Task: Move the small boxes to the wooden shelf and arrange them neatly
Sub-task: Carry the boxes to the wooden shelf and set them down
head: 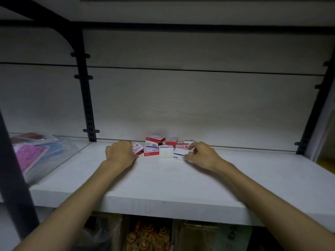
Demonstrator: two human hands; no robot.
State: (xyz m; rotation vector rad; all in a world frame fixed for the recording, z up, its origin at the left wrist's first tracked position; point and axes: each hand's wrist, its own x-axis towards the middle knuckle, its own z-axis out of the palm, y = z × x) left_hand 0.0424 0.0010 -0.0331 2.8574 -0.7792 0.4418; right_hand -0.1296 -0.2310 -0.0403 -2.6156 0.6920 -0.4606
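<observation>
Several small boxes lie in a loose heap at the back of the pale wooden shelf [163, 182], against its rear panel. Some are red and white, like the top box [155, 138]; others are white with blue print. A plain white box [165, 151] stands at the front of the heap. My left hand [120, 153] rests at the heap's left side, fingers curled against a red and white box [137, 149]. My right hand [203, 154] is at the right side, thumb and fingers pinching a white and blue box [179, 153].
A clear plastic bag [38, 154] with pink and red items lies on the shelf section to the left, past a black upright [87, 98]. Another black upright [313, 113] bounds the right. Packaged goods [148, 236] fill the level below.
</observation>
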